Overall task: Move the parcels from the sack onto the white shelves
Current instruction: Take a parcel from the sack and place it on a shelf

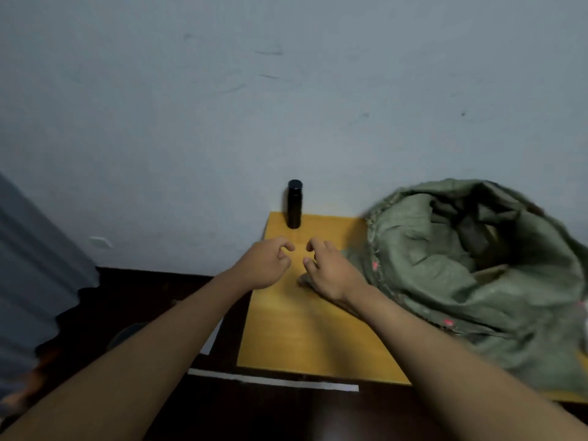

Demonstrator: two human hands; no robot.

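A green woven sack (461, 281) lies slumped on the right half of a yellow table (302, 338), its mouth open toward me. Dark parcels (474, 237) show inside the opening, partly hidden by folds. My left hand (264, 265) hovers over the table's left edge with fingers loosely curled and nothing in it. Just to its right, my right hand (331, 275) is held above the tabletop beside the sack's rim, fingers curled and apart, also holding nothing. No white shelves are in view.
A black cylindrical bottle (294, 203) stands upright at the table's back edge against the pale wall. A grey curtain (35, 265) hangs at the left. The floor (152, 297) is dark, with white strips near the table's front.
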